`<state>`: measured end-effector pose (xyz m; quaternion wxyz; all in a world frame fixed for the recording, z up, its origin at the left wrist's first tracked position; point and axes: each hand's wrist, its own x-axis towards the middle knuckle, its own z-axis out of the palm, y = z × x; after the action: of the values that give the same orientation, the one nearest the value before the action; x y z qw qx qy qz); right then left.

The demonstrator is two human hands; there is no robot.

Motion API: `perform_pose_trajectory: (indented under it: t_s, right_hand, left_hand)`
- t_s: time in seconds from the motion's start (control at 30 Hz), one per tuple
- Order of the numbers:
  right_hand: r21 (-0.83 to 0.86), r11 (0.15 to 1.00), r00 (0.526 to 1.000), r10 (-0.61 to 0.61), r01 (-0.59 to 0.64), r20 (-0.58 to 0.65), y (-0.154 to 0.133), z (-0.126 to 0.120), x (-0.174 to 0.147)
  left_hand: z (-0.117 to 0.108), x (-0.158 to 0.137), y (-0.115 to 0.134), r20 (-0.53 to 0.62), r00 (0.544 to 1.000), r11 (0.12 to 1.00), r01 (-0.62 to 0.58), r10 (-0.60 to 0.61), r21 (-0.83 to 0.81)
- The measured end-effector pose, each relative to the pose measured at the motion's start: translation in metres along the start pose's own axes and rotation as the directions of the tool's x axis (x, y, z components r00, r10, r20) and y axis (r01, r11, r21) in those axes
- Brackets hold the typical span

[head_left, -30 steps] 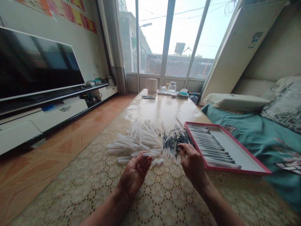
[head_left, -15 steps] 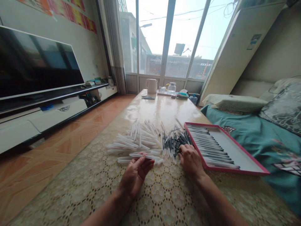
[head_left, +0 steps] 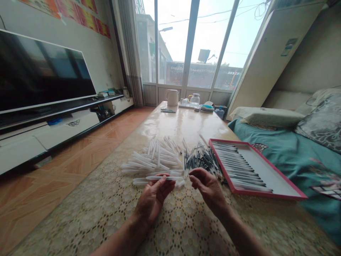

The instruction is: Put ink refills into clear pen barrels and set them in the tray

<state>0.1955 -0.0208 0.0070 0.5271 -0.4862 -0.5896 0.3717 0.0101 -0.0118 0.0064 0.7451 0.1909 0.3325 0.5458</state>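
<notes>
My left hand (head_left: 153,195) is closed on a whitish, see-through pen barrel (head_left: 152,177), held level between thumb and fingers. Just behind it lies a heap of similar pale barrels (head_left: 149,160) on the patterned tabletop. My right hand (head_left: 209,190) is in front of a pile of dark pen parts (head_left: 201,158), thumb and forefinger bent together and pointing left. Whatever sits in that pinch is too small to make out. To the right, a shallow box with a pink rim (head_left: 278,169) holds a row of pens with dark ends (head_left: 237,167).
At the table's far end are a beige jug (head_left: 172,97), a glass pot (head_left: 195,99) and a tissue pack (head_left: 207,107). A sofa with a teal cover (head_left: 269,153) stands along the right side. A television (head_left: 45,71) is at the left.
My right hand has come away from the dark pen parts, moving left toward the left hand with its fingers pinched. The left hand keeps the barrel almost where it was.
</notes>
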Motion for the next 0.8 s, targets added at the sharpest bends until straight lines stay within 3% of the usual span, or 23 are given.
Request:
perform_pose_trajectory:
  t_s: [0.13,0.33,0.63,0.8]
  right_hand:
    - [0.116,0.992,0.999,0.039,-0.041,0.022,-0.005,0.015,-0.008]
    - [0.118,0.993,1.000,0.005,-0.008,0.029,-0.001,0.017,-0.008]
    - [0.133,0.989,0.998,0.063,-0.062,-0.005,-0.002,0.019,-0.010]
    - [0.000,0.996,0.995,0.089,-0.089,0.050,0.010,0.016,-0.010]
  left_hand:
    - [-0.001,0.001,-0.001,0.000,1.000,1.000,-0.014,0.014,0.008]
    - [-0.004,0.002,-0.003,0.032,0.999,0.999,-0.011,0.010,0.041]
    - [-0.002,0.002,-0.004,0.050,0.999,0.995,-0.024,0.019,0.100]
    - [-0.003,0.002,-0.005,0.070,0.997,0.992,-0.017,0.009,0.122]
